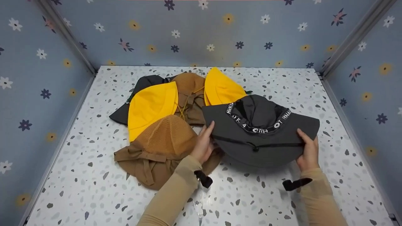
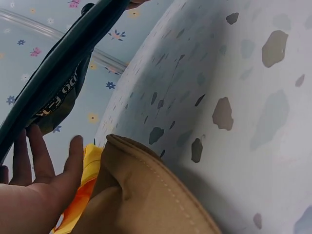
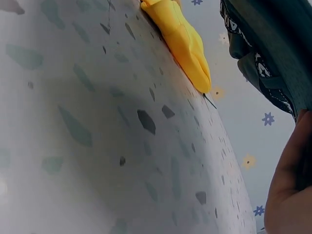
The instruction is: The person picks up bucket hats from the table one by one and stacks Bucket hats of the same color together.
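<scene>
Both hands hold a dark grey bucket hat (image 1: 260, 153) above the table, its inside turned up. White lettering runs along its black inner band, and a black cord with a toggle crosses the brim. My left hand (image 1: 203, 146) grips the left brim edge; in the left wrist view some of its fingers reach behind the brim. At the opposite edge my right hand (image 1: 309, 153) pinches the brim, thumb on top. Just left of the held hat lies a brown hat (image 1: 169, 135) with a bow, partly behind the left forearm.
Farther back on the speckled table (image 1: 78, 179) lie a yellow hat (image 1: 150, 106), another yellow hat (image 1: 221, 88), a second brown hat (image 1: 190, 83) and a black hat (image 1: 147, 82), some overlapping. Flower-patterned walls (image 1: 194, 34) enclose the back and sides.
</scene>
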Demonstrator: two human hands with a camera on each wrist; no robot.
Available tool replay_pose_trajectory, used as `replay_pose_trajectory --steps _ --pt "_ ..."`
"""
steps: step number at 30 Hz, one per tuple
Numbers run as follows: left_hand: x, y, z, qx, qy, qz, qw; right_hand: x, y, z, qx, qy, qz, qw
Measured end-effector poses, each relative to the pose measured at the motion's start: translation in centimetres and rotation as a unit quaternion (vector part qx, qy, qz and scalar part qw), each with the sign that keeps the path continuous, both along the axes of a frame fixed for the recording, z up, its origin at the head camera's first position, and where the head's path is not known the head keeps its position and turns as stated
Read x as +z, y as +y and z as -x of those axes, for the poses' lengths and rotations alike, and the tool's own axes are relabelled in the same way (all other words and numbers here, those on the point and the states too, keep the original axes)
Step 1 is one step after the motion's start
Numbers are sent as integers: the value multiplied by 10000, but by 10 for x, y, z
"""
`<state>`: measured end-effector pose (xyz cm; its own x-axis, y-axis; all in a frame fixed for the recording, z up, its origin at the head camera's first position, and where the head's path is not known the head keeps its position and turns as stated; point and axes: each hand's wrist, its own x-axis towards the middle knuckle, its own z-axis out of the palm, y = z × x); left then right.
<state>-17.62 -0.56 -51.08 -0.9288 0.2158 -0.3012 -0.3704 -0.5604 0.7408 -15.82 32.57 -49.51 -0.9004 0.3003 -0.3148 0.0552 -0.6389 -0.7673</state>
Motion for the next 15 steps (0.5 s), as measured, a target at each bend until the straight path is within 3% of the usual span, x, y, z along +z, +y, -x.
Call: replay_pose_trajectory --steps 7,15 --pt "-2 0 1 -265 -13 592 9979 -3 16 -11 -139 -5 -148 9998" --pt "-3 2 0 -540 53 739 9958 -8 32 -22 -367 -260 -75 9990"
